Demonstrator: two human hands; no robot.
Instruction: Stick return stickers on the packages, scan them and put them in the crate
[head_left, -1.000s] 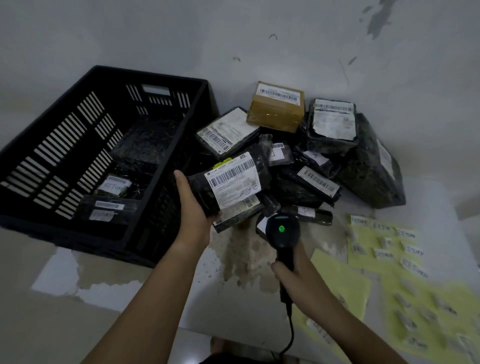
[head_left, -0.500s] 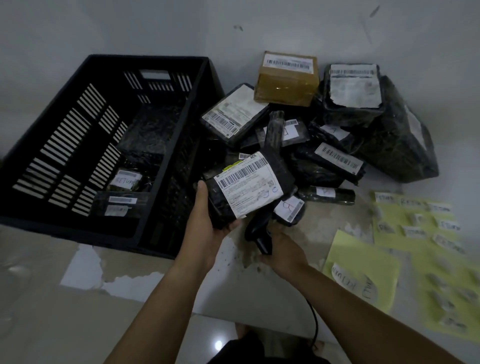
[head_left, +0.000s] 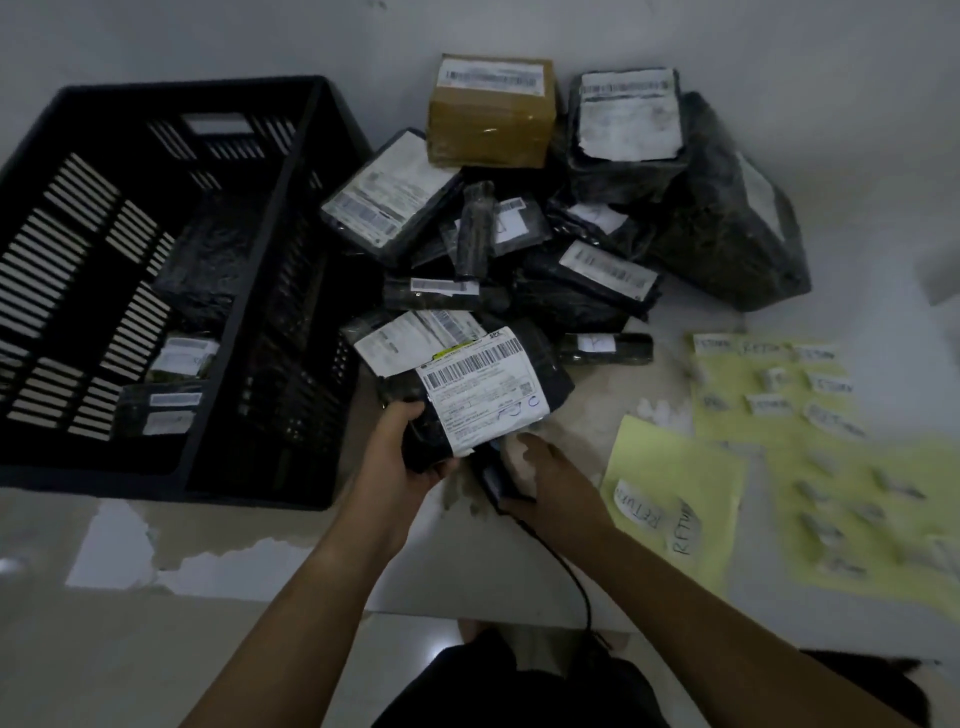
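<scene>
My left hand (head_left: 402, 447) grips a black package (head_left: 483, 395) by its lower left end; its white barcode label faces up. Just below it, my right hand (head_left: 545, 475) holds the black barcode scanner (head_left: 496, 480) low over the table, the scanner's head hidden under the package. Its cable (head_left: 566, 566) runs back toward me. The black slotted crate (head_left: 291, 291) stands to the left with several labelled packages inside. A heap of black packages (head_left: 582, 280) and a brown box (head_left: 491, 111) lies behind my hands. Yellow sheets of return stickers (head_left: 769, 384) lie to the right.
The white wall rises right behind the heap. A second yellow sheet (head_left: 670, 499) with handwritten stickers lies near my right forearm, and more blurred sheets (head_left: 872, 514) spread to the far right. The table's front edge runs just below my arms, with floor beneath.
The right hand has lowered the scanner from its raised position to under the package. The left hand has brought the package down and closer to me, still gripping it.
</scene>
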